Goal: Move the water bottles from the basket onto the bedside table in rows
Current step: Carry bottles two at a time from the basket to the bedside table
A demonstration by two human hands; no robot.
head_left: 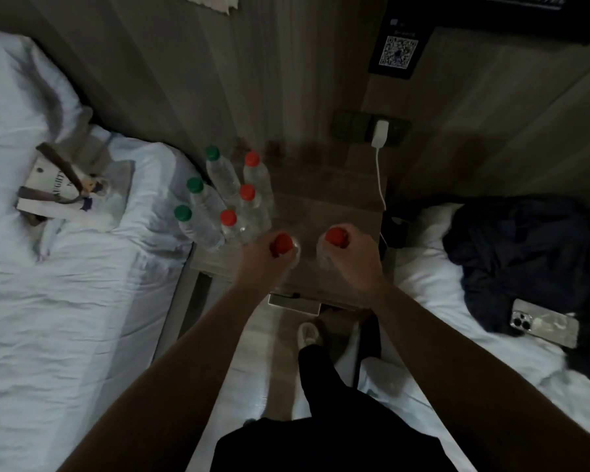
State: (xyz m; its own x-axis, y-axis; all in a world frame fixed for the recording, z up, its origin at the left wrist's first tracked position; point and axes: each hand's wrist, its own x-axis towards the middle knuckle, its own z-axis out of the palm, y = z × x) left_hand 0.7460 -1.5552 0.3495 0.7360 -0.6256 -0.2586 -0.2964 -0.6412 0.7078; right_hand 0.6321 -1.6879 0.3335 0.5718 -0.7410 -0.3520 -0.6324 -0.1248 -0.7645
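Note:
On the wooden bedside table (327, 199), several clear water bottles stand in two rows at its left side: three with green caps (195, 185) on the outer row and three with red caps (247, 192) beside them. My left hand (263, 257) grips a red-capped bottle (281, 245) by its neck near the table's front. My right hand (351, 257) grips another red-capped bottle (336, 237) the same way, a little to the right. Both bottles are upright over the table top. No basket is in view.
A white bed (48, 284) with a tote bag (65, 189) lies left. Another bed on the right holds a dark garment (525, 253) and a phone (544, 327). A white charger (380, 134) and cable hang at the table's back right. My leg and shoe (309, 335) are below.

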